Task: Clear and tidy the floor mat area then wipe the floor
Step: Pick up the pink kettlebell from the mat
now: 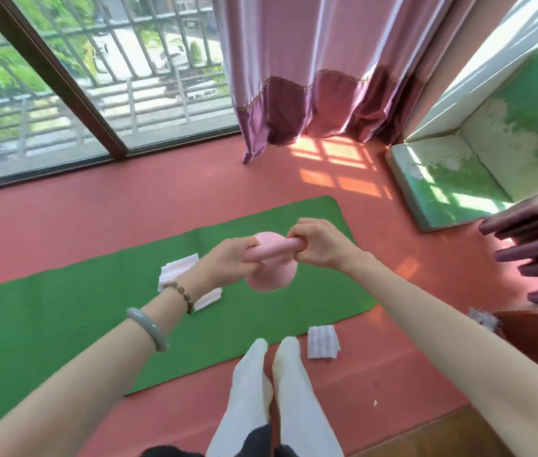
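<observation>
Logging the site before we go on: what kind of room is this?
Probably a home room beside a balcony, used for exercise: a green yoga mat on the red floor, a barred sliding glass door, and pink-purple satin curtains.

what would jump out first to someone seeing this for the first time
Both hands, left hand and right hand, grip a pink roller-like object held above the middle of the long green floor mat. Folded pale cloths lie on the mat under the left wrist, another striped cloth sits on the pink floor beside the white-socked feet.
</observation>
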`<state>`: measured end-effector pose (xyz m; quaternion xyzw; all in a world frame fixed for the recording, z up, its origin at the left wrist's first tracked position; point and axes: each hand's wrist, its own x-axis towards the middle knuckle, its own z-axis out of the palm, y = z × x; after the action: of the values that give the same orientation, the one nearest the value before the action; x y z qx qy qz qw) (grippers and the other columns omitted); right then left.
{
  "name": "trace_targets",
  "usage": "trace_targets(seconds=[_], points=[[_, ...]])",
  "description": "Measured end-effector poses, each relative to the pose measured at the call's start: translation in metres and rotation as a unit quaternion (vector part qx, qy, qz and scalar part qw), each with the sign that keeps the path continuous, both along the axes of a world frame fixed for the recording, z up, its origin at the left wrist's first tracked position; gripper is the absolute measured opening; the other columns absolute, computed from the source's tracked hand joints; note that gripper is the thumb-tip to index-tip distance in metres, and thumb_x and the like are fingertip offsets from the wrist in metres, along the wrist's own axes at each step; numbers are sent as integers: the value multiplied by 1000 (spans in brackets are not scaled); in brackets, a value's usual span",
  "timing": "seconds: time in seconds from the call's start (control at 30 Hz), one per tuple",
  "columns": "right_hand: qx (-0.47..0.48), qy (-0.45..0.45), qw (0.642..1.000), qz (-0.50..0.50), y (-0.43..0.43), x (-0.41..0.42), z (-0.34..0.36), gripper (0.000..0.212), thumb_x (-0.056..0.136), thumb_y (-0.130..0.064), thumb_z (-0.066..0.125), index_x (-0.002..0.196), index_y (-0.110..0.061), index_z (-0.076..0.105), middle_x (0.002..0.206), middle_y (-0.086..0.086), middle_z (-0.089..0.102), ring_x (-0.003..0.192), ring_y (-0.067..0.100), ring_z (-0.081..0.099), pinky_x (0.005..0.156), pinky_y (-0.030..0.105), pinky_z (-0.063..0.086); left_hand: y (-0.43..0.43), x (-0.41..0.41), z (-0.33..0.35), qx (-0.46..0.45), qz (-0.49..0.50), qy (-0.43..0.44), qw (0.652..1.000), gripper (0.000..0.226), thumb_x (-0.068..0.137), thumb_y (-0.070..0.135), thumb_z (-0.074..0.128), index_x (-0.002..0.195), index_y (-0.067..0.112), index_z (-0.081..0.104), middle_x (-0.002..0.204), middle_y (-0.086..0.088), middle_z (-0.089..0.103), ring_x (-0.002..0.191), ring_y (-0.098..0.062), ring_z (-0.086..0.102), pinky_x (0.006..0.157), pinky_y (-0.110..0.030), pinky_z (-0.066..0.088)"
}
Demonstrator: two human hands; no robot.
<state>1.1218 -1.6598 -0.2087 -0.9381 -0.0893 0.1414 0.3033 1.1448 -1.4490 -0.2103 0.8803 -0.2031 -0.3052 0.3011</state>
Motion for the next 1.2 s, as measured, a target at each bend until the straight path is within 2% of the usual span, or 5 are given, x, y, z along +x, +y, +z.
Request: trace_targets(seconds=[0.2, 0.43, 0.6, 0.87, 1.2], points=[[-18, -14, 998, -53, -46, -56, 128, 21, 61, -11, 69, 82, -6, 69, 75, 5, 62, 70, 23, 56, 65, 35, 45, -42, -18, 119, -21, -138, -51, 989, 15, 84, 14, 56, 99, 16, 53, 85, 5, 58, 75, -12, 53, 62, -22, 35], [-14, -17, 990, -142, -133, -128, 175, 31, 56, -30, 64, 78, -10, 68, 73, 2, 62, 67, 19, 54, 64, 33, 45, -145, -39, 164, -52, -271, -82, 958, 17, 85, 1, 50, 94, 15, 52, 84, 8, 55, 72, 6, 48, 66, -10, 39], [-26, -10, 982, -188, -218, -164, 173, 18, 60, -18, 70, 77, -13, 65, 70, -4, 57, 66, 18, 52, 63, 36, 46, -243, -55, 165, -34, -323, -82, 942, 21, 82, -6, 47, 92, 13, 51, 83, 9, 48, 72, -4, 45, 67, -19, 42], [-35, 8, 984, -173, -387, -195, 171, 22, 61, -24, 71, 78, -14, 64, 75, 1, 60, 71, 23, 55, 64, 38, 45, -411, -87, 165, -17, -322, -93, 942, 29, 77, -10, 44, 99, 6, 53, 92, -4, 55, 81, -17, 49, 70, -28, 42], [-41, 3, 973, -227, -528, -178, 181, 24, 63, -22, 74, 85, -15, 67, 77, -4, 57, 74, 17, 54, 66, 27, 42, -561, -63, 168, -30, -334, -99, 937, 34, 72, -10, 44, 101, 5, 54, 95, -6, 59, 89, -22, 56, 74, -34, 44]])
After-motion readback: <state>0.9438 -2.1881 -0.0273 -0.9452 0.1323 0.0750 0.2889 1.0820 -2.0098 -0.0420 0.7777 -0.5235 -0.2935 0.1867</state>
